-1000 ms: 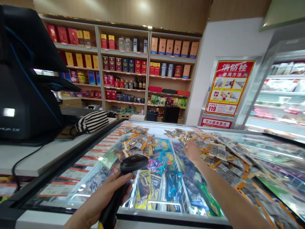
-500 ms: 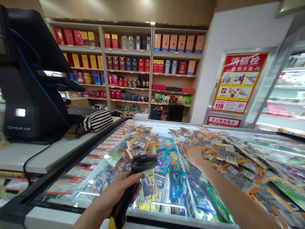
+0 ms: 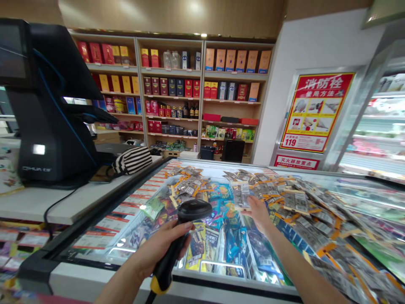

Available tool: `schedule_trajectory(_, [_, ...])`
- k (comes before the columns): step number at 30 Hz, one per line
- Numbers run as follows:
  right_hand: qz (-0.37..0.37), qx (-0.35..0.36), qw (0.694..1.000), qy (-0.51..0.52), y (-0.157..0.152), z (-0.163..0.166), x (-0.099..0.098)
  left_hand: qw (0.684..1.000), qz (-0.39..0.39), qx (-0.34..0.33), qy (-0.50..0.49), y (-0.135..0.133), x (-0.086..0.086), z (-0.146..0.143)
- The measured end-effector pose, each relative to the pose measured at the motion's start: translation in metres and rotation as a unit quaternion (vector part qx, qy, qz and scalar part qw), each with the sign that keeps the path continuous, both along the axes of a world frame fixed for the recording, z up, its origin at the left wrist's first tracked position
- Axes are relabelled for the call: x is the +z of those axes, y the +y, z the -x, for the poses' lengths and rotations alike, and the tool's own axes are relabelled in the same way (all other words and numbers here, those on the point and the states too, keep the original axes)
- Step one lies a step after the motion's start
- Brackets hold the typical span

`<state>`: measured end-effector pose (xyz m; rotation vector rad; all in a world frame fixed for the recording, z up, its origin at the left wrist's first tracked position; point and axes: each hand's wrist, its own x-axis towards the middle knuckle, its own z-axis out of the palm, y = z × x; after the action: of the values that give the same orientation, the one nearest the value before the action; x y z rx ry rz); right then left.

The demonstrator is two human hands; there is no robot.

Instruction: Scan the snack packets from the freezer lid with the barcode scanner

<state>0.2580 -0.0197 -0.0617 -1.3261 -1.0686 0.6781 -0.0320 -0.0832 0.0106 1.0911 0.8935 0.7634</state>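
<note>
My left hand [image 3: 164, 249] is wrapped round the handle of a black and yellow barcode scanner [image 3: 193, 210], its head pointing forward and right above the freezer glass. Between the fingers of my right hand [image 3: 260, 214] is a small snack packet [image 3: 241, 195] with a printed label facing up toward me. Many similar orange-edged packets [image 3: 297, 200] lie heaped on the glass to the right of that hand. A smaller pile of packets [image 3: 190, 185] rests on the glass beyond the scanner. Under the glass, colourful ice-cream wrappers [image 3: 232, 249] fill wire baskets.
A black checkout terminal [image 3: 57, 139] stands on the white counter [image 3: 72, 204] at left, beside a striped pouch [image 3: 133, 160]. Shelves of boxed goods [image 3: 202, 76] line the back wall. The freezer's dark frame [image 3: 117, 202] borders the glass. A red poster [image 3: 318, 112] hangs at right.
My right hand has lifted a packet off the heap and turned it label side up, drawing it slightly toward me. The scanner stays in my left hand, and the view has shifted slightly.
</note>
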Motion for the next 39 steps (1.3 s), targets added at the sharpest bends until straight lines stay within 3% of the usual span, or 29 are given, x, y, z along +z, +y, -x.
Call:
schedule_trajectory(2, [0.001, 0.036, 0.991, 0.131, -0.003, 0.007, 0.0, 1.0, -0.008, -0.005, -0.003, 0.0, 0.002, -0.001])
schedule_trajectory(4, [0.007, 0.061, 0.978, 0.2, -0.005, 0.013, -0.001, 1.0, -0.022, -0.012, -0.009, -0.001, 0.003, -0.002])
schedule_trajectory(12, [0.017, 0.131, 0.94, 0.316, -0.005, 0.026, 0.002, 0.999, -0.028, -0.036, 0.01, -0.002, 0.001, -0.007])
schedule_trajectory(20, [-0.003, 0.129, 0.934, 0.334, -0.002, 0.028, -0.001, 0.995, -0.02, -0.094, 0.007, -0.004, 0.002, -0.011])
schedule_trajectory(32, [-0.016, 0.102, 0.949, 0.297, 0.004, 0.026, -0.008, 0.996, 0.001, -0.084, -0.022, -0.003, -0.002, -0.002])
schedule_trajectory(39, [-0.026, 0.08, 0.963, 0.256, 0.006, 0.026, -0.007, 0.989, -0.005, -0.145, -0.031, -0.008, -0.002, -0.006])
